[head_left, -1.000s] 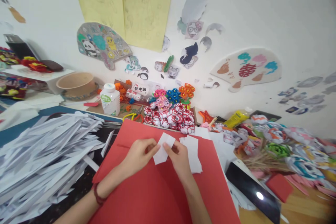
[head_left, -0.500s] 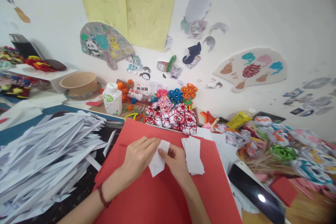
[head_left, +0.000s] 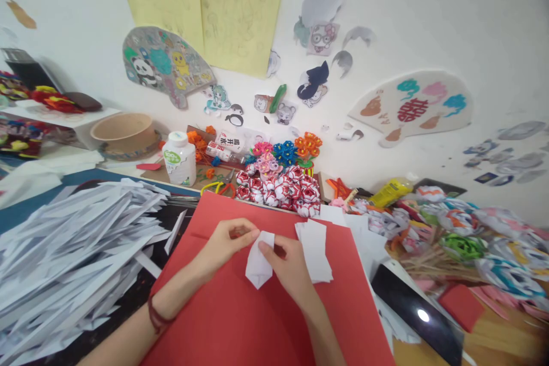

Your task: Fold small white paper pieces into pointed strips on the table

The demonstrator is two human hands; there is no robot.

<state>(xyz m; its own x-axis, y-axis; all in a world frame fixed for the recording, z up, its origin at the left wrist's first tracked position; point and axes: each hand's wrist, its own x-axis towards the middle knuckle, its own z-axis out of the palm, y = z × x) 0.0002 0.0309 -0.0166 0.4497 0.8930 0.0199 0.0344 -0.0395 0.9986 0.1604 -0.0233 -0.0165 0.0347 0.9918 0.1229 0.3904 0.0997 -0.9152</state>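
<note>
A small white sheet of paper [head_left: 259,266], folded to a point at its lower end, is held over a red board [head_left: 231,320]. My right hand [head_left: 289,263] grips its right edge, thumb on top and fingers behind. With thumb and fingertips pinched together, my left hand [head_left: 229,240] holds the paper's upper left edge. A dark red cord bracelet [head_left: 158,314] circles my left wrist. Just right of my right hand lies a short stack of white paper slips [head_left: 315,251] on the board.
A large heap of folded white paper strips [head_left: 86,257] covers the left side. Red-and-white paper flowers [head_left: 281,189], a white bottle [head_left: 179,159] and scissors [head_left: 223,187] stand or lie behind the board. To the right are a black phone [head_left: 418,314] and wrapped flowers [head_left: 463,249].
My left hand has shifted from lying flat along the paper to pinching its upper left edge. The paper has turned slightly more upright. My right hand keeps its grip.
</note>
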